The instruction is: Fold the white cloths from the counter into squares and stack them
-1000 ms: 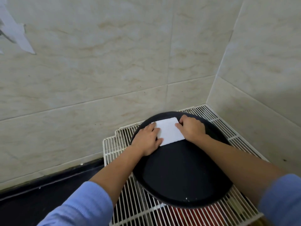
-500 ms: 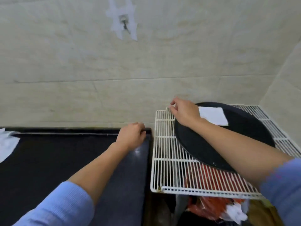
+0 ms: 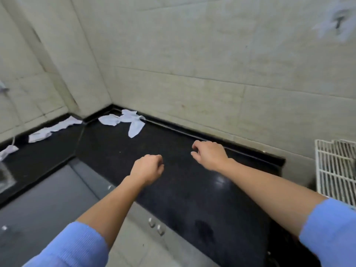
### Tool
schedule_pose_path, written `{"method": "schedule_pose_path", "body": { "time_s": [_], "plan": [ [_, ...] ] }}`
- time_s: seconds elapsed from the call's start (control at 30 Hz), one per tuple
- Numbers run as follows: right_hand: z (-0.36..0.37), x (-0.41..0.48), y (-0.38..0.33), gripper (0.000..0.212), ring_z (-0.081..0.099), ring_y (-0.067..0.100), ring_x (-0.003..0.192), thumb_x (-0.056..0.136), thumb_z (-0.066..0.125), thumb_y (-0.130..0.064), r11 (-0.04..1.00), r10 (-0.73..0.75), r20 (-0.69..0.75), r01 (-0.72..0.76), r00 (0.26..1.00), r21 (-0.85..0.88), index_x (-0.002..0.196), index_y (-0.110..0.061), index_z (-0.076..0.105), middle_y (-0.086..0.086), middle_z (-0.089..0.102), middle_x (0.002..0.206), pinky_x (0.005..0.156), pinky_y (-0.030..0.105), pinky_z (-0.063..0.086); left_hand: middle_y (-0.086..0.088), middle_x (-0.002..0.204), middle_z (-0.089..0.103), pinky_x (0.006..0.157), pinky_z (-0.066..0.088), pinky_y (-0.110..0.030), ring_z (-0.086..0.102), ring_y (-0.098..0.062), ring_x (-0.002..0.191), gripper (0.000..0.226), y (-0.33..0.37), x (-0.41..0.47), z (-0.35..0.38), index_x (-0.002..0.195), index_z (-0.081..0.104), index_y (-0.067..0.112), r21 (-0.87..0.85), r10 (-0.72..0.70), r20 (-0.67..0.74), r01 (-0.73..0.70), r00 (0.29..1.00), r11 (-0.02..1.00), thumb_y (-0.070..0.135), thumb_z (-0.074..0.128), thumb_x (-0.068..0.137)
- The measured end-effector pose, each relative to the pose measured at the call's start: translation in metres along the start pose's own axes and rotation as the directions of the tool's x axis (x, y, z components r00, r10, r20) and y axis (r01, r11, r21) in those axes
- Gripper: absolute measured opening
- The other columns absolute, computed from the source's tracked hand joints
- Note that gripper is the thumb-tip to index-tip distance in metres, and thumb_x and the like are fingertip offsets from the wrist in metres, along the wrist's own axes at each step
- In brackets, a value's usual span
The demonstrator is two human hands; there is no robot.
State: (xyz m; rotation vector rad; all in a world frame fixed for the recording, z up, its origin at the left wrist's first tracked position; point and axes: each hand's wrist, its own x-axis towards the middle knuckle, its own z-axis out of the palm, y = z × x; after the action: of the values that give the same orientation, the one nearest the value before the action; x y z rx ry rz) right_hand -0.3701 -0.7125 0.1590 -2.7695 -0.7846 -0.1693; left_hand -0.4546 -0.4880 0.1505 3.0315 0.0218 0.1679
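Crumpled white cloths lie on the black counter (image 3: 183,180). One pile (image 3: 125,121) sits in the far corner against the wall. Another cloth (image 3: 54,129) stretches along the left branch of the counter, and a third (image 3: 7,151) shows at the left edge. My left hand (image 3: 147,168) hovers over the counter's front edge with fingers loosely curled and nothing in it. My right hand (image 3: 209,155) hangs further back near the wall, fingers bent downward, also holding nothing. Both hands are well short of the cloths. The folded cloth and black tray are out of view.
A white wire rack (image 3: 335,170) stands at the right edge beyond the counter's end. Tiled walls close the corner. Grey cabinet fronts with small knobs (image 3: 156,225) run below the counter. A wall fixture (image 3: 337,22) shows blurred at top right.
The view has swung left from the wire rack to the counter corner. Both hands left the folded cloth on the black tray and moved out over the counter, holding nothing.
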Motion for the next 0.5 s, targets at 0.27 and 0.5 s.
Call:
{"method": "schedule_pose_path", "body": {
  "time_s": [0.27,0.5],
  "plan": [
    [0.071,0.102,-0.166,0.03,0.062,0.026,0.095,0.095,0.043,-0.043,0.999,-0.042,0.074,0.041,0.996,0.013,0.117,-0.025,0.053,-0.002,0.067,0.108,0.075,0.035,0.046,-0.005,0.098,0.066,0.071,0.044,-0.034,0.061,-0.028,0.093,0.016,-0.207,-0.023,-0.032,0.092,0.059,0.022,0.069,-0.128,0.028,0.126,0.991,0.99,0.031,0.047,0.087],
    [0.106,0.19,-0.244,0.028,0.062,0.026,0.093,0.094,0.045,-0.043,0.995,-0.101,0.108,0.101,0.989,0.012,0.113,-0.026,0.054,-0.003,0.067,0.106,0.076,0.036,0.048,-0.005,0.096,0.068,0.068,0.044,-0.034,0.062,-0.029,0.09,0.017,-0.313,-0.006,-0.035,0.092,0.06,0.022,0.023,-0.189,0.027,0.188,0.982,0.982,0.032,0.048,0.087]
  ]
}}
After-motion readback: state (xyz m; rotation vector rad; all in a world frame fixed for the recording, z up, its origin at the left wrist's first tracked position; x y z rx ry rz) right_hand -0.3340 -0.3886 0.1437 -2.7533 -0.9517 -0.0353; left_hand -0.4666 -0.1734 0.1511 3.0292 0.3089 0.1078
